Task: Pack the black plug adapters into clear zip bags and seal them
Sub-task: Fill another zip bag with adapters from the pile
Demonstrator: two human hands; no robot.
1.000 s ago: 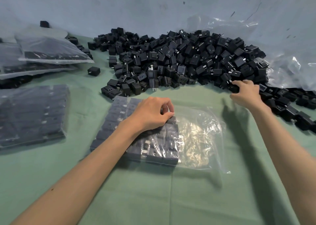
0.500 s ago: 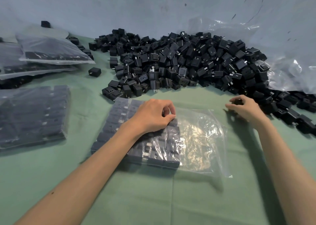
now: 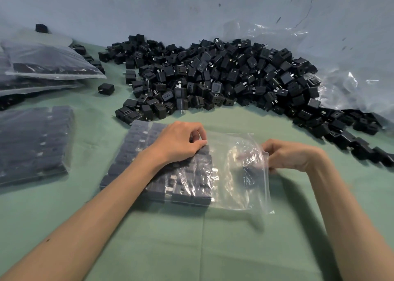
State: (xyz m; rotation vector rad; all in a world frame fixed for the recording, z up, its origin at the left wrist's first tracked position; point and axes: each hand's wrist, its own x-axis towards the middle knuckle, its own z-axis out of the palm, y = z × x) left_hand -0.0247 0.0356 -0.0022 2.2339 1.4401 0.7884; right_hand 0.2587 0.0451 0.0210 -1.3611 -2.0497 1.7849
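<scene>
A clear zip bag lies flat on the green cloth, its left half filled with rows of black plug adapters. My left hand rests on the packed rows with curled fingertips pinching the plastic at their right edge. My right hand is at the bag's open right side, fingers reaching under the film. It holds a blurred black adapter inside the bag's empty half. A big loose pile of adapters lies behind the bag.
Filled bags lie at the left and stacked at the far left. A single adapter sits apart from the pile. Crumpled clear plastic lies at the right against the grey wall. Loose adapters trail along the right edge.
My right hand has left the pile with an adapter and come down and left to the bag's open side. My left hand has stayed on the packed rows.
</scene>
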